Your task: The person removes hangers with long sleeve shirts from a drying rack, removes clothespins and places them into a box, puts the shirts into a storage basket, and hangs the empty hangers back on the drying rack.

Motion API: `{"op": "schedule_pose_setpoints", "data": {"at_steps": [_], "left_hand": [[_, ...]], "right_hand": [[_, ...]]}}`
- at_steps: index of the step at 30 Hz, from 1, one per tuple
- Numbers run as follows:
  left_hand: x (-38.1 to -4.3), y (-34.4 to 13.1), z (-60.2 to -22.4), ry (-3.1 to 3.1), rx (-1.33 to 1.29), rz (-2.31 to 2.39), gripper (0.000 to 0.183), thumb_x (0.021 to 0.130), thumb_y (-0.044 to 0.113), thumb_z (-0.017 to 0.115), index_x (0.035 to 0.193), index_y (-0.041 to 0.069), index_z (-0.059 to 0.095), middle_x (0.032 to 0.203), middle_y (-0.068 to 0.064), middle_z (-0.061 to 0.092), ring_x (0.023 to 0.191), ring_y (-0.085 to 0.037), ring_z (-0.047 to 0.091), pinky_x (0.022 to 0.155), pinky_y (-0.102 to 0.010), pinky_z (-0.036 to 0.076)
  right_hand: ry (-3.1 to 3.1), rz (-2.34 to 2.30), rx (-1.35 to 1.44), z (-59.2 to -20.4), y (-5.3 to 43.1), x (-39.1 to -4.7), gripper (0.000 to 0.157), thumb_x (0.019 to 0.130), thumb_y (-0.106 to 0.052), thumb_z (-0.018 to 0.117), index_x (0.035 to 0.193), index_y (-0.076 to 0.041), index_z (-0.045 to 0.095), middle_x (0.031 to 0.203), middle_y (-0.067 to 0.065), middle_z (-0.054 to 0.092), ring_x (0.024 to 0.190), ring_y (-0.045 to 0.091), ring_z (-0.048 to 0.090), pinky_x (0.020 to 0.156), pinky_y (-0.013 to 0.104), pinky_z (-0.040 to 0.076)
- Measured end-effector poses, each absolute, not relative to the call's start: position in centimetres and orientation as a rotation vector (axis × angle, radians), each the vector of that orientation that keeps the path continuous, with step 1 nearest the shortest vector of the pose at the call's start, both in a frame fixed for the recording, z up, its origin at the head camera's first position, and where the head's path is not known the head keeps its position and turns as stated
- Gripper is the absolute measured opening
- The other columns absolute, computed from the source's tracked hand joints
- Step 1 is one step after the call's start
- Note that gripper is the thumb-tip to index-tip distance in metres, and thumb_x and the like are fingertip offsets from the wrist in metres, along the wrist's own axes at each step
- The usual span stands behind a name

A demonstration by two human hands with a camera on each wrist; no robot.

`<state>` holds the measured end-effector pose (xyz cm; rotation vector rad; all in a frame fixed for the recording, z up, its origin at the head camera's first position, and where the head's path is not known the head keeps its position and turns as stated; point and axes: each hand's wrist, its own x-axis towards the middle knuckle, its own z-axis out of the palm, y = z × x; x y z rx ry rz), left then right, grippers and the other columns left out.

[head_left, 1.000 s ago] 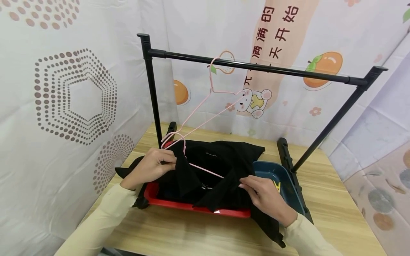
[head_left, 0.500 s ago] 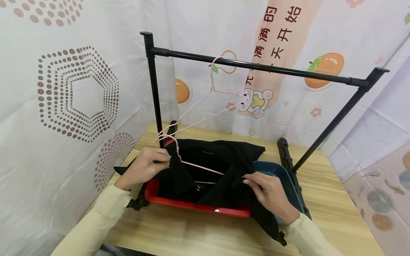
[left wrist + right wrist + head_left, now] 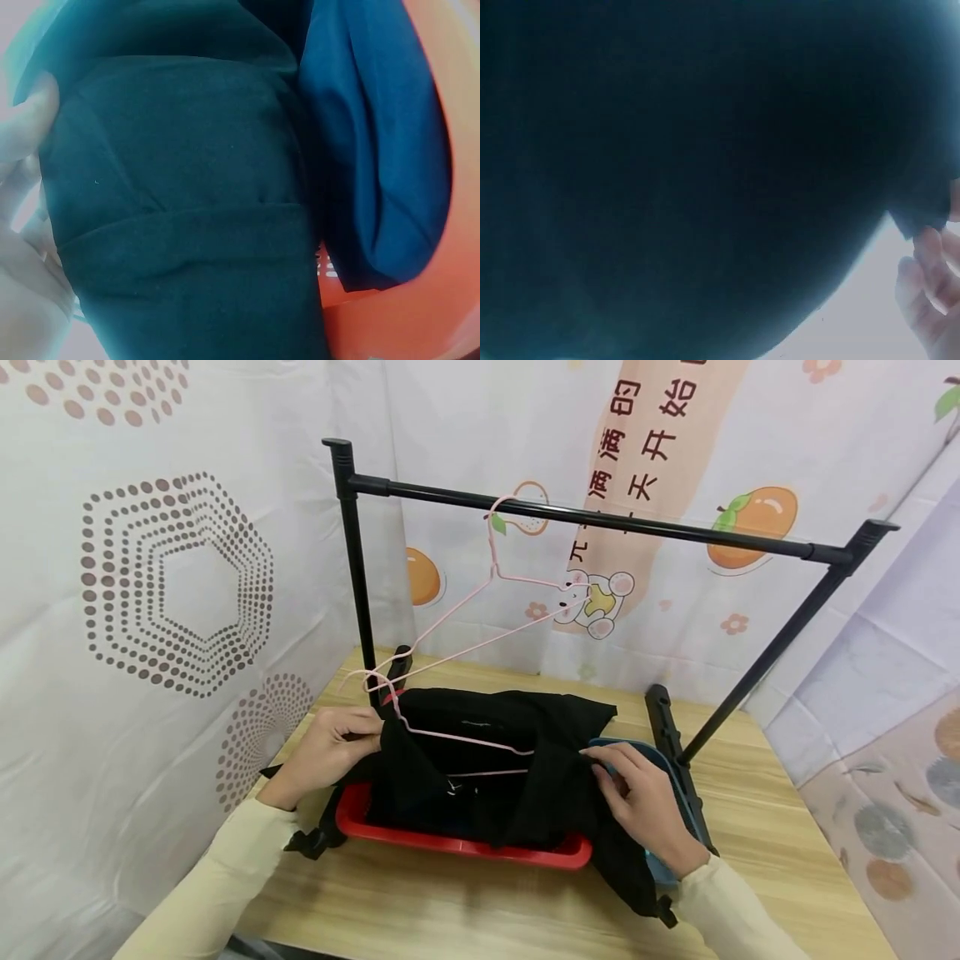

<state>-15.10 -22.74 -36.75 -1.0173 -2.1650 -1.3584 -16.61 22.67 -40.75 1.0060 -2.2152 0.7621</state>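
Note:
A black garment (image 3: pixel 491 706) lies spread over a red basket (image 3: pixel 465 850), its front pulled apart. My left hand (image 3: pixel 327 752) pinches one edge near the collar in the head view; in the left wrist view the thumb presses on the dark cloth (image 3: pixel 180 150). On the other side my right hand (image 3: pixel 643 793) pinches the opposite edge, and the right wrist view is mostly filled by dark cloth (image 3: pixel 667 165). Between the hands a pink hanger (image 3: pixel 457 740) lies inside the garment, its hook standing out at the left. Its ends are hidden in the cloth.
A black rack (image 3: pixel 600 518) stands over the table (image 3: pixel 495 910), with another pink hanger (image 3: pixel 494 572) hooked on its bar. A blue basket (image 3: pixel 660 758) sits at the right, partly behind my right hand. Patterned curtains surround the table.
My left hand has moved left with its edge of the garment, and my right hand slightly right and up. The opening is wider, and the lower hanger shows more and has shifted left.

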Motion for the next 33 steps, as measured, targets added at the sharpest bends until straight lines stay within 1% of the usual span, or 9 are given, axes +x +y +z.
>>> {"op": "schedule_pose_setpoints", "data": {"at_steps": [4,7,12,15,17,20,24,27,33], "left_hand": [[-15.1,-22.9,-36.6,-2.162,-1.013,-1.381,0.034,0.081,-0.023,0.072,0.088,0.010,0.081,0.081,0.000,0.069,0.066,-0.013,0.053,0.060,-0.023,0.045],[-15.0,-23.0,-36.5,-2.171,-1.042,-1.415,0.034,0.082,-0.022,0.071,0.090,0.009,0.082,0.082,0.001,0.070,0.067,-0.012,0.055,0.061,-0.024,0.046],[-14.9,-23.2,-36.4,-2.220,-1.069,-1.508,0.033,0.084,-0.019,0.071,0.099,0.008,0.083,0.090,0.000,0.074,0.075,-0.014,0.064,0.065,-0.026,0.051],[-15.1,-23.1,-36.1,-2.268,-1.066,-1.532,0.031,0.086,-0.015,0.072,0.102,0.010,0.083,0.094,0.000,0.074,0.081,-0.016,0.066,0.068,-0.026,0.052],[-15.2,-22.8,-35.8,-2.300,-1.064,-1.472,0.031,0.086,-0.015,0.073,0.091,0.014,0.082,0.087,0.004,0.070,0.076,-0.013,0.062,0.067,-0.025,0.050],[-15.4,-22.4,-35.3,-2.332,-1.061,-1.299,0.047,0.083,-0.020,0.071,0.064,0.021,0.058,0.072,0.013,0.048,0.065,-0.005,0.042,0.060,-0.024,0.038],[-15.4,-21.9,-34.7,-2.355,-1.042,-1.052,0.058,0.079,-0.021,0.066,0.066,0.021,0.028,0.073,0.014,0.024,0.065,-0.003,0.024,0.057,-0.024,0.027],[-15.5,-21.7,-34.6,-2.328,-1.029,-0.964,0.056,0.078,-0.021,0.068,0.063,0.022,0.035,0.072,0.014,0.028,0.064,-0.003,0.027,0.057,-0.023,0.029],[-15.6,-22.3,-35.1,-2.248,-1.000,-1.016,0.054,0.076,-0.025,0.071,0.061,0.024,0.053,0.069,0.011,0.047,0.062,-0.003,0.035,0.056,-0.022,0.034]], "right_hand": [[-2.119,0.738,1.080,-40.2,21.3,-16.4,0.026,0.103,-0.027,0.065,0.125,-0.014,0.071,0.111,-0.001,0.066,0.062,-0.003,0.041,0.056,0.013,0.036],[-2.016,0.725,1.154,-40.1,20.5,-16.7,0.030,0.105,-0.035,0.061,0.118,-0.009,0.073,0.101,-0.002,0.069,0.061,-0.001,0.047,0.056,0.014,0.040],[-1.947,0.907,1.148,-40.2,20.3,-17.2,0.011,0.101,-0.008,0.066,0.104,-0.007,0.076,0.088,0.000,0.073,0.066,0.008,0.061,0.063,0.019,0.048],[-2.050,1.108,1.024,-39.8,20.5,-16.9,0.023,0.092,0.009,0.070,0.104,-0.009,0.077,0.086,0.000,0.072,0.065,0.006,0.057,0.063,0.019,0.044],[-2.117,1.191,0.936,-39.4,20.6,-16.7,0.031,0.087,0.015,0.071,0.105,-0.009,0.078,0.085,-0.001,0.071,0.064,0.007,0.054,0.061,0.020,0.042],[-2.172,1.245,0.864,-39.1,20.8,-16.5,0.029,0.091,0.012,0.070,0.107,-0.011,0.078,0.083,-0.003,0.070,0.061,0.007,0.049,0.058,0.022,0.039],[-2.162,1.208,0.889,-39.1,20.8,-16.3,0.032,0.089,0.013,0.071,0.107,-0.013,0.078,0.090,-0.002,0.072,0.065,0.007,0.051,0.061,0.021,0.041],[-2.132,1.145,0.947,-39.2,20.8,-16.3,0.037,0.086,0.015,0.072,0.108,-0.015,0.078,0.092,-0.004,0.073,0.063,0.004,0.049,0.060,0.020,0.040],[-2.201,1.376,0.960,-39.3,20.3,-15.9,0.028,0.096,0.010,0.063,0.109,-0.012,0.075,0.061,-0.007,0.052,0.047,0.006,0.045,0.048,0.022,0.041]]}}
